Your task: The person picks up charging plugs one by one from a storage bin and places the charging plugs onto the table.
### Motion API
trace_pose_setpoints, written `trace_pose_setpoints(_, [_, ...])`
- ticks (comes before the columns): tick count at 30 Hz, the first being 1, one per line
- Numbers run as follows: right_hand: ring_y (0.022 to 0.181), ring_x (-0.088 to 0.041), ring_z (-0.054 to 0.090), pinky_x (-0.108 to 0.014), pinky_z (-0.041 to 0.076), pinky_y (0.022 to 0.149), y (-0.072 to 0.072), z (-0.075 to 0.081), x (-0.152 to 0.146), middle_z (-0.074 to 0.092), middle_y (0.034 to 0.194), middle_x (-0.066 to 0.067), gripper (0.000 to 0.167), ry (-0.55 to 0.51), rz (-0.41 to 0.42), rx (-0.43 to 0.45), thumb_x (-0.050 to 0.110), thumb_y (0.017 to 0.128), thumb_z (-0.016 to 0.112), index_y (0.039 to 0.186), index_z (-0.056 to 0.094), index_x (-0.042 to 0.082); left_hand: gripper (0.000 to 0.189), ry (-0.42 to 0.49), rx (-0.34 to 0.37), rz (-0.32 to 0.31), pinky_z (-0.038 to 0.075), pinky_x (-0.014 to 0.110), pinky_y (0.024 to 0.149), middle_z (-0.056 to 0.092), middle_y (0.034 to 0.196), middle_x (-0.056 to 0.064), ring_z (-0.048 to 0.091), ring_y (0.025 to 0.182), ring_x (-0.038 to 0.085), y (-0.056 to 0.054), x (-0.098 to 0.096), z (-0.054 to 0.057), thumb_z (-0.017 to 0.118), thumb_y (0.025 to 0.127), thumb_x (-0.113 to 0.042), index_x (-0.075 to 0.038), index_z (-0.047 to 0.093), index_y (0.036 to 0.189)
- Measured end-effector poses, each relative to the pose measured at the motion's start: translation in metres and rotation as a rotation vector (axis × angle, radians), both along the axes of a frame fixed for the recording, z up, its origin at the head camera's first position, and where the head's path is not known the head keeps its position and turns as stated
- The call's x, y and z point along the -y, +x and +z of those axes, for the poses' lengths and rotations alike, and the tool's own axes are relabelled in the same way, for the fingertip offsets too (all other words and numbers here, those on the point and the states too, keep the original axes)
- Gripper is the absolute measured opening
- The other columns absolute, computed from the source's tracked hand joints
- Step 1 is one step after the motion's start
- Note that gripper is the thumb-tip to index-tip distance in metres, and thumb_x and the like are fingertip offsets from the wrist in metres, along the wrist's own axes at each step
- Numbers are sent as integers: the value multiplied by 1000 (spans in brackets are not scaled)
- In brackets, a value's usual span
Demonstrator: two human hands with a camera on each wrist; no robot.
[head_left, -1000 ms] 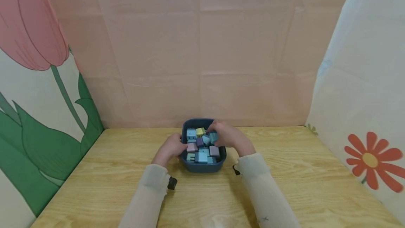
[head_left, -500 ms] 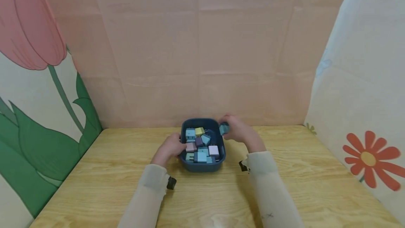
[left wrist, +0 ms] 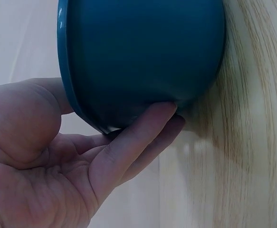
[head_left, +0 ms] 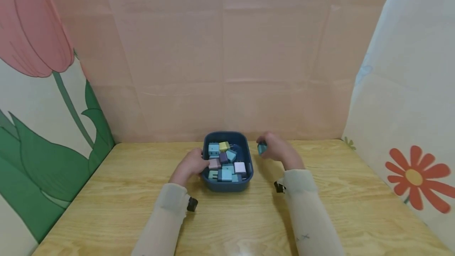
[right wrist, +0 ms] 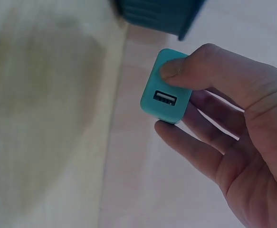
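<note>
A dark blue bin (head_left: 227, 187) stands on the table near the back wall, with several charger blocks in light blue, yellow, purple, pink and white inside. At its left side my left hand (head_left: 192, 164) grips the wall, thumb over the rim and fingers against the outside, as the left wrist view shows on the bin (left wrist: 143, 52). To the right of the bin, my right hand (head_left: 279, 150) pinches a teal USB charger (right wrist: 166, 88) between thumb and fingers. Its USB port faces the right wrist camera. In the head view the charger (head_left: 262, 148) is held above the table.
The wooden table (head_left: 227, 224) runs back to a pink sheet (head_left: 227, 58). Printed sheets close off both sides, a tulip (head_left: 42, 31) at left and a red flower (head_left: 416, 179) at right. Each wrist carries a black camera mount.
My right hand has lifted the teal charger out of the bin and carried it rightward past the rim. My left hand has kept its hold on the bin.
</note>
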State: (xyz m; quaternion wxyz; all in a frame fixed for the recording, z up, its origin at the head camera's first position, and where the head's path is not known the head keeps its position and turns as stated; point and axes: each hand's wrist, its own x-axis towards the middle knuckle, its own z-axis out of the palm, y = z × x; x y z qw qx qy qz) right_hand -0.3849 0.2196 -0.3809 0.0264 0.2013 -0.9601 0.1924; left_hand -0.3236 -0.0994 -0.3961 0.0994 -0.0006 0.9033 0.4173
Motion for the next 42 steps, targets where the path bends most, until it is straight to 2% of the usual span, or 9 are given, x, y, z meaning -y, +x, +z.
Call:
trace_pose_setpoints(7, [104,-30,66,-49,59,98,-6,-21,2,76,128,-20,42,47,-27,83,3,88,80,129,75,-4,48,-10,-2,-5,63,37,79,68,136,23,70,98,25,1,1,1,64,108,-18,5,54,149])
trace_pose_setpoints(13, [117,-31,69,-55,58,108,-7,-29,2,74,137,-19,43,70,-79,168,1,91,79,133,74,-1,47,-10,-4,-10,63,37,79,69,134,21,70,98,25,2,1,2,64,108,-18,4,55,148])
trace_pose_setpoints(18, [124,-35,69,-57,57,111,-8,-32,0,74,138,-19,44,81,-91,189,0,90,79,134,74,0,48,-13,-4,-11,62,37,80,68,136,22,70,98,25,3,-1,1,63,108,-19,4,54,150])
trace_pose_setpoints(28, [129,-37,69,-58,57,111,-4,-31,1,74,139,-19,43,83,-85,175,-2,91,78,134,75,1,48,-25,2,-7,62,37,81,68,136,21,69,99,26,2,-2,1,64,109,-20,3,54,151])
trace_pose_setpoints(37, [135,-42,66,-60,55,113,-4,-31,0,71,143,-21,51,92,-58,182,-8,88,76,138,71,1,49,-38,-3,-8,62,37,80,69,135,21,69,97,26,1,-1,0,64,109,-20,3,54,151])
trace_pose_setpoints(42, [138,-42,64,-60,54,114,-3,-30,0,69,146,-21,53,87,-57,193,-6,90,76,141,68,1,49,-25,1,-10,63,38,80,69,136,22,70,95,26,2,-2,1,64,109,-20,3,54,151])
